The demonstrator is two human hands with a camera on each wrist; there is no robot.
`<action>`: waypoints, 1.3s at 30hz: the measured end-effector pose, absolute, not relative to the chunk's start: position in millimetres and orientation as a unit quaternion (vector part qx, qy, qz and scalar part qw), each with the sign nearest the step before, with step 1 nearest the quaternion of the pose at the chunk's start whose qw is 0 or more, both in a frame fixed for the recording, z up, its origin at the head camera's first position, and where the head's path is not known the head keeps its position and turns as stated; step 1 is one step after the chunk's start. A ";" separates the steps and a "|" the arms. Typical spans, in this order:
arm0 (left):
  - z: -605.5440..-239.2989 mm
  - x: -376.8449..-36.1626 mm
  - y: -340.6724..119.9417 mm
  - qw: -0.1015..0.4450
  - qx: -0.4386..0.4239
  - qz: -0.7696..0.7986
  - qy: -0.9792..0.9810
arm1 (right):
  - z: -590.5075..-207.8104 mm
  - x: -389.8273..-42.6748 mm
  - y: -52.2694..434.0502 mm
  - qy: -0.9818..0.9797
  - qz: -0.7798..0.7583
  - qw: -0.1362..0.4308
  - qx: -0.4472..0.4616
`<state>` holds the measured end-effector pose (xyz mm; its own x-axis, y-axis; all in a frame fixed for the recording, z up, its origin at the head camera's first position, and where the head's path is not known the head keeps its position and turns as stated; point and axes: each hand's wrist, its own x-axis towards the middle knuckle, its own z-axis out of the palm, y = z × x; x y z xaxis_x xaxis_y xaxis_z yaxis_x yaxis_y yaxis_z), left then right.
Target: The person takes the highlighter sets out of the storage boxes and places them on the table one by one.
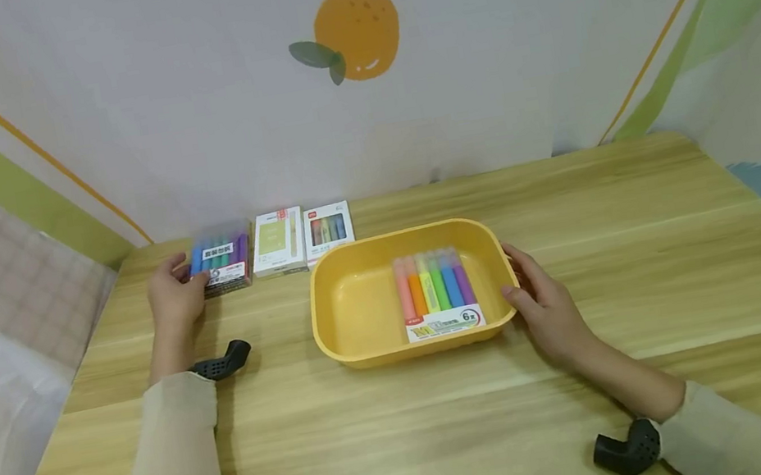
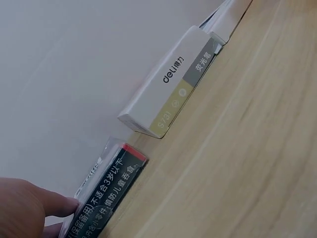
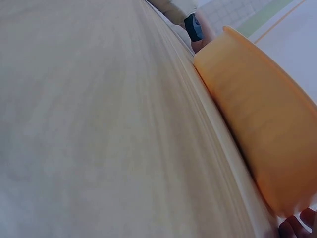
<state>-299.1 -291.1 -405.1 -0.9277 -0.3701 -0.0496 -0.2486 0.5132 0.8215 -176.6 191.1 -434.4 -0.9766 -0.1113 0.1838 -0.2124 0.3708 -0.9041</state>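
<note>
At the far left of the table, my left hand [image 1: 174, 299] grips the left end of a clear pack of markers [image 1: 221, 258]. In the left wrist view, the thumb [image 2: 62, 204] presses on the pack's edge [image 2: 106, 193], which carries white print on a dark label. My right hand [image 1: 549, 310] holds the right end of a yellow plastic basket [image 1: 361, 353], thumb at the rim and fingers around the outside. Inside the basket, on its right side, lies a pack of highlighters [image 1: 437, 291] in several colours. Only some fingertips [image 3: 292, 228] show beside the basket in the right wrist view.
Right beside the marker pack lie a white and yellow-green box [image 1: 278, 241] and a white box with a window of coloured pens [image 1: 328, 233], just behind the basket. A white printed cloth [image 1: 221, 130] hangs at the back edge of the wooden table [image 1: 385, 453].
</note>
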 end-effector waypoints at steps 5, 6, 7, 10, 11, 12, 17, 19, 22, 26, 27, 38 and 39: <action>-407.9 -297.6 -291.1 0.070 0.176 -0.460 -0.867 | -434.1 -174.3 190.6 -0.826 0.555 0.040 0.095; -407.8 -297.4 -290.5 0.070 0.175 -0.457 -0.869 | -434.2 -174.2 190.6 -0.826 0.555 0.040 0.096; -407.7 -297.2 -289.8 0.071 0.172 -0.454 -0.871 | -434.5 -174.5 190.6 -0.826 0.555 0.039 0.096; -406.8 -297.0 -285.4 0.069 0.164 -0.447 -0.877 | -434.0 -175.1 190.7 -0.828 0.551 0.041 0.096; -406.6 -297.1 -283.5 0.069 0.161 -0.447 -0.877 | -433.9 -174.9 190.7 -0.829 0.550 0.042 0.095; -406.6 -297.4 -282.1 0.068 0.159 -0.444 -0.879 | -433.8 -174.8 190.8 -0.830 0.548 0.042 0.094; -407.0 -298.0 -278.8 0.066 0.158 -0.439 -0.882 | -434.3 -175.5 191.0 -0.829 0.550 0.039 0.093; -406.5 -297.3 -278.4 0.062 0.159 -0.440 -0.882 | -435.3 -175.8 191.3 -0.828 0.552 0.040 0.095; -403.5 -295.5 -276.4 0.057 0.159 -0.441 -0.882 | -436.8 -176.3 191.9 -0.826 0.554 0.043 0.098; -395.7 -291.4 -273.9 0.044 0.152 -0.436 -0.886 | -437.8 -177.5 191.8 -0.823 0.556 0.046 0.105; -393.6 -290.5 -273.6 0.040 0.148 -0.434 -0.888 | -437.8 -177.8 191.6 -0.823 0.557 0.046 0.106; -376.1 -284.5 -271.5 -0.021 0.138 -0.419 -0.897 | -434.5 -175.9 190.8 -0.828 0.550 0.041 0.100; -374.6 -283.8 -271.9 -0.023 0.138 -0.418 -0.898 | -434.2 -175.5 191.0 -0.829 0.549 0.041 0.100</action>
